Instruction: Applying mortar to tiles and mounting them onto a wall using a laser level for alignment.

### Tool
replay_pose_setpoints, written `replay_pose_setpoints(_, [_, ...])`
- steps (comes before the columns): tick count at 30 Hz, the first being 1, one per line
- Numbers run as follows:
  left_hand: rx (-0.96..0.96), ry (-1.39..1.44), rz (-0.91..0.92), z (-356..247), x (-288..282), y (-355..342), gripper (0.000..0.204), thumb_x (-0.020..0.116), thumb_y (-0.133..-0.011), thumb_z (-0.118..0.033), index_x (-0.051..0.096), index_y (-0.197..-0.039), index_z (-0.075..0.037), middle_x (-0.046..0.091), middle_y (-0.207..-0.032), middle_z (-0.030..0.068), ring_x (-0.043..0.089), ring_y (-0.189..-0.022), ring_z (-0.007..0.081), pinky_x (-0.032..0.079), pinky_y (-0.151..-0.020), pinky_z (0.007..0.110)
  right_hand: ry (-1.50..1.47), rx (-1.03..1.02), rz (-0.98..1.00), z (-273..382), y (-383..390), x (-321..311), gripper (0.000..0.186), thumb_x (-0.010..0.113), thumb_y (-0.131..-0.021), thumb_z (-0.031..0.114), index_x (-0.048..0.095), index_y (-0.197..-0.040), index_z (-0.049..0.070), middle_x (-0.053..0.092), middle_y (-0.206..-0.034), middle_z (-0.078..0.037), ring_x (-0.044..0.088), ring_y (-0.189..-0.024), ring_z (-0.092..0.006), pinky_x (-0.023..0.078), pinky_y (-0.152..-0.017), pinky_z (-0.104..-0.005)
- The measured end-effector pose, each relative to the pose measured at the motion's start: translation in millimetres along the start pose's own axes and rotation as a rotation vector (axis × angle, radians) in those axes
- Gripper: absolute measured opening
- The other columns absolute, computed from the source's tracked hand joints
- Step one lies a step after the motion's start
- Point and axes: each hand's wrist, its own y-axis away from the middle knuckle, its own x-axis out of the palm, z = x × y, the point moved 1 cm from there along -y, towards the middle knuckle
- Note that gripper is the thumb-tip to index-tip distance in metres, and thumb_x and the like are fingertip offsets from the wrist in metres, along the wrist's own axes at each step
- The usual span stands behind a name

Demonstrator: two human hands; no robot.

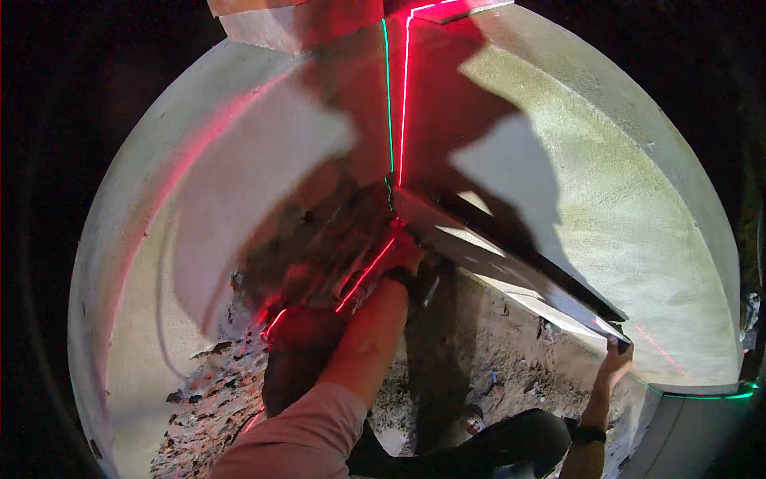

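Observation:
A long, flat, dark-edged strip point(527, 281) runs along the foot of the right wall, from the corner toward me; light glares on parts of its face. My right hand point(616, 361) grips its near end, fingers closed around the edge. My left arm reaches forward into the corner, with a dark band at the wrist. The left hand point(405, 249) is close to the strip's far end, in deep shadow and red light. Its fingers do not show clearly, so I cannot tell whether they touch the strip.
A green laser line point(388, 96) and a red laser line point(405, 104) run down the wall corner. The left wall's lower part point(295, 239) is rough and broken. Rubble point(215, 399) and dirt lie below. A grey panel edge point(694, 431) stands at lower right.

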Motion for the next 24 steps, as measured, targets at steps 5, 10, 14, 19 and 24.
replay_pose_setpoints(5, [0.074,0.173,-0.208,8.0,24.1,-14.2,0.075,0.075,-0.074,-0.031,0.043,-0.135,-0.001,0.049,-0.135,0.0203,0.048,-0.125,0.0358,0.040,-0.105,0.044,-0.006,0.016,-0.028,-0.7,-8.7,11.7,0.031,0.069,-0.086,0.017,0.059,-0.105,-0.005,0.066,-0.096,-0.011,0.059,-0.087,-0.0194,0.047,-0.083,-0.0327])
replay_pose_setpoints(10, [0.015,0.417,-0.181,1.7,31.3,-11.5,0.069,0.072,-0.076,-0.029,0.045,-0.133,-0.002,0.050,-0.133,0.0197,0.049,-0.122,0.0354,0.041,-0.103,0.044,-0.173,0.077,-0.006,-7.5,-15.7,22.6,0.026,0.065,-0.091,0.016,0.057,-0.103,-0.006,0.063,-0.093,-0.008,0.058,-0.085,-0.0149,0.048,-0.079,-0.0278])
replay_pose_setpoints(14, [-0.002,0.388,-0.185,-8.6,30.8,-10.8,0.068,0.072,-0.076,-0.029,0.045,-0.133,-0.002,0.050,-0.132,0.0193,0.050,-0.122,0.0349,0.042,-0.102,0.043,-0.046,0.054,-0.032,-10.9,-16.7,24.2,0.023,0.068,-0.087,0.012,0.061,-0.102,-0.003,0.067,-0.088,-0.009,0.058,-0.079,-0.0138,0.050,-0.073,-0.0286])
replay_pose_setpoints(19, [0.006,0.350,-0.167,-19.4,30.7,-12.6,0.067,0.071,-0.077,-0.030,0.045,-0.132,-0.002,0.051,-0.131,0.0187,0.050,-0.120,0.0343,0.042,-0.102,0.043,0.155,0.122,-0.003,-7.4,-16.3,22.9,0.030,0.070,-0.085,0.022,0.061,-0.101,-0.003,0.067,-0.087,-0.008,0.057,-0.079,-0.0166,0.048,-0.074,-0.0316])
replay_pose_setpoints(24, [0.029,0.312,-0.152,-23.4,34.2,-14.6,0.065,0.070,-0.078,-0.031,0.046,-0.132,-0.003,0.051,-0.130,0.0181,0.050,-0.119,0.0337,0.042,-0.101,0.042,0.314,0.135,-0.029,2.7,-16.6,27.5,0.030,0.072,-0.083,0.018,0.063,-0.105,-0.001,0.069,-0.095,-0.010,0.062,-0.088,-0.0185,0.050,-0.078,-0.0337])
